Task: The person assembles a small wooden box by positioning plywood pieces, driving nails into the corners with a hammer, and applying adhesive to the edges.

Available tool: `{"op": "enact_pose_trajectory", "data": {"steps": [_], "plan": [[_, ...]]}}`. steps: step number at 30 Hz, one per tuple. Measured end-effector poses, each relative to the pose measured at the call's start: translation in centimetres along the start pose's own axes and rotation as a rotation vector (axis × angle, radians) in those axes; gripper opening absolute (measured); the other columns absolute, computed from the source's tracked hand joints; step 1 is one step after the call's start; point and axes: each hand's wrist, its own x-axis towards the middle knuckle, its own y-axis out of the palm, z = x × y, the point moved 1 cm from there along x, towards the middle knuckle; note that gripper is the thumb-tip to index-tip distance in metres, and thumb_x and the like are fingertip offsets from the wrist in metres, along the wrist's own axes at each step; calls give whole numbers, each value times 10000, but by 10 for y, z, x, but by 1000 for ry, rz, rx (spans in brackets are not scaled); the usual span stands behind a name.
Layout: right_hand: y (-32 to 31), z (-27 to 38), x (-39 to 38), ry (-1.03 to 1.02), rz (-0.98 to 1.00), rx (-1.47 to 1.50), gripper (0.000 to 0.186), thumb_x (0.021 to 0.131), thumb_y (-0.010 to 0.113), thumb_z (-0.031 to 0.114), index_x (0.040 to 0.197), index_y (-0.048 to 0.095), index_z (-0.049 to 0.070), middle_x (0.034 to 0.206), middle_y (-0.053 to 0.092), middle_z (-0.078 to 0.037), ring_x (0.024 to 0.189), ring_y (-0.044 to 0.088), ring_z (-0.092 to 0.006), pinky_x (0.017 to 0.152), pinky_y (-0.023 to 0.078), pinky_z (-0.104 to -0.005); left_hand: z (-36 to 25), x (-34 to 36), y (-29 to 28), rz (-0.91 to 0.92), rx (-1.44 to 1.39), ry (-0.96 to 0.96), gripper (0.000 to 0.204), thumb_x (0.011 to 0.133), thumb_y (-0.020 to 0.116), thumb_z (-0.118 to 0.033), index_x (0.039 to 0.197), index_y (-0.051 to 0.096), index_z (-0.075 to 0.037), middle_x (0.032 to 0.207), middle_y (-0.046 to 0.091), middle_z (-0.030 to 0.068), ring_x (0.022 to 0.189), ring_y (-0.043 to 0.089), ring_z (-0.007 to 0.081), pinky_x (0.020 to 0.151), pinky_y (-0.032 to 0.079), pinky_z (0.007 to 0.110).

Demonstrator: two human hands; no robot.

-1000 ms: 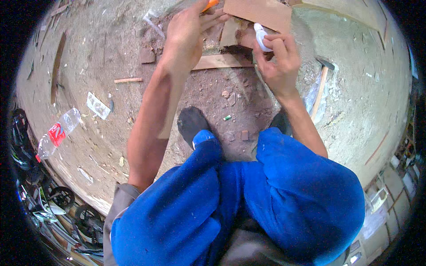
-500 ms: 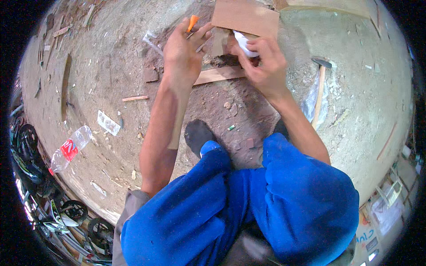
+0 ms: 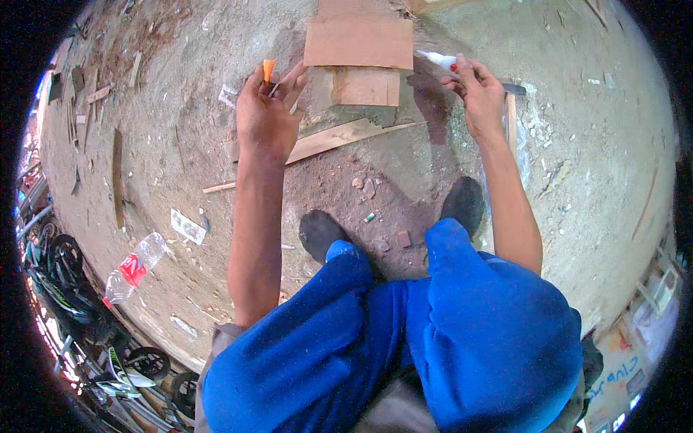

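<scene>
A brown board (image 3: 359,43) is laid flat on the dirt floor (image 3: 592,144). Above its right edge, a white tube (image 3: 438,60) is grasped in the right hand (image 3: 478,97). Left of the board, an orange cap (image 3: 268,70) is pinched in the left hand (image 3: 267,115).
</scene>
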Motion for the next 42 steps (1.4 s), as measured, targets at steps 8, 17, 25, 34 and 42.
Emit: {"op": "enact_pose_trajectory", "data": {"steps": [8,17,25,34,42], "plan": [[12,-14,10,57,97,39,313,988,695,292,995,699,-21,902,733,-109,698,678,-131,667,524,-255,18,3,-5,-39,221,123,275,1052,491,-404,1159,581,-168,1340,642,127,1272,557,288,1051,378,476],[10,-31,18,190,152,249,315,986,689,296,1001,709,-17,829,707,-76,627,637,-114,569,477,-242,58,-28,12,-47,930,973,228,1055,527,-193,1143,627,-7,1226,636,115,1127,619,243,949,489,366],[5,-30,23,294,150,337,291,986,693,302,1038,692,16,843,693,-55,626,594,-88,557,454,-212,102,-31,83,329,1024,152,297,1065,553,-251,1201,605,8,1104,697,108,1006,672,188,850,531,314],[11,-22,11,179,89,306,317,951,741,295,1029,686,-7,816,725,-75,612,651,-106,546,490,-246,98,-29,94,299,-2,-221,317,1063,500,-423,1114,639,-143,1555,401,195,1323,523,301,1072,460,435],[17,-20,2,102,85,257,317,943,741,317,1038,688,19,834,722,-89,622,662,-129,581,525,-288,91,-43,107,229,49,-211,353,1066,485,-427,1040,673,-130,1674,225,147,1053,582,175,893,478,336]]}}
